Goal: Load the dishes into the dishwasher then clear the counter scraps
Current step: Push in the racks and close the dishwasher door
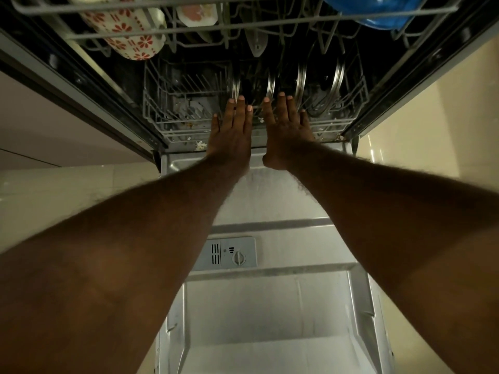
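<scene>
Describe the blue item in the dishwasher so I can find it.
Find the open dishwasher's upper rack, the wire basket across the top of the view. At its right end sits a glossy blue item. Nothing else there is blue.

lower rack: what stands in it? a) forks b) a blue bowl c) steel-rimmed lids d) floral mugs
c: steel-rimmed lids stand on edge in the lower rack; the floral mugs sit in the upper rack.
</scene>
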